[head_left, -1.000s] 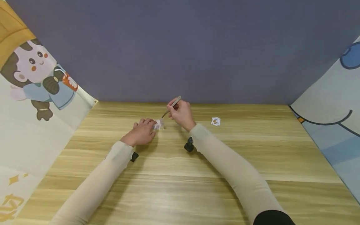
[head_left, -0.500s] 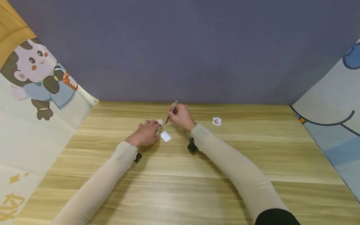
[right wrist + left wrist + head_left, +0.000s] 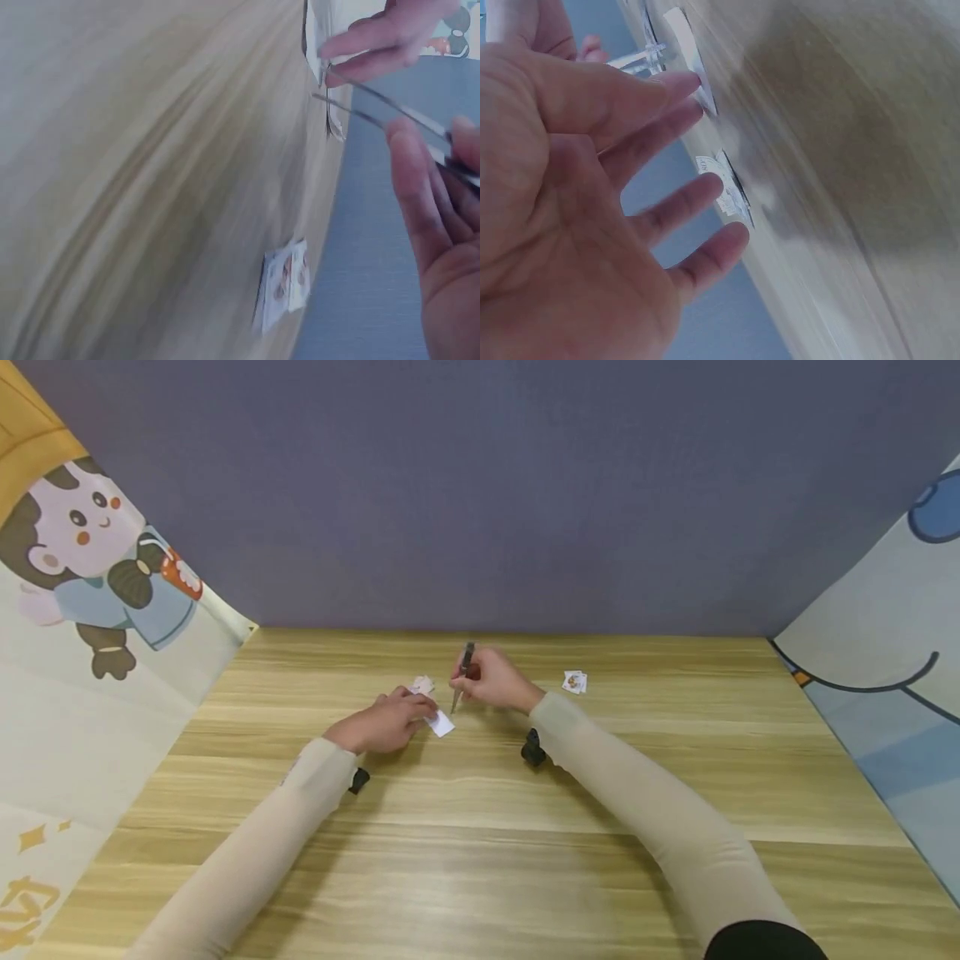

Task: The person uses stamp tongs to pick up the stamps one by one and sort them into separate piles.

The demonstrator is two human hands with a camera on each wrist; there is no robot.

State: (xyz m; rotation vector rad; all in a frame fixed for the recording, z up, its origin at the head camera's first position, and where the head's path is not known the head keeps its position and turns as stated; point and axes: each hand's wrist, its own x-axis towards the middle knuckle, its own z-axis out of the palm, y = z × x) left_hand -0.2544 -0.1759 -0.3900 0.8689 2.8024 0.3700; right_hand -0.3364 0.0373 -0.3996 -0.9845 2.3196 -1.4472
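My left hand (image 3: 381, 723) rests low over the table, its fingertips at the upper left edge of a small blank white card (image 3: 442, 724). In the left wrist view its fingers (image 3: 686, 199) are fairly straight, with thumb and forefinger tips beside the card. Between thumb and fingers, my right hand (image 3: 495, 678) pinches a pair of metal tweezers (image 3: 467, 660), points down. The tweezers' two tips stand apart near the card and grip nothing. Just beyond the left fingers lies a small group of printed cards (image 3: 423, 684).
A second little stack of overlapping picture cards (image 3: 574, 682) lies to the right of my right hand. The wooden table (image 3: 480, 860) ends at a grey-blue panel (image 3: 480, 493) behind. Panels with cartoon pictures stand on both sides.
A blurred card by the tweezers a second ago lay blank side up half a second ago, in front of the group. My left fingers now reach it; the tweezers have come nearer and lower.
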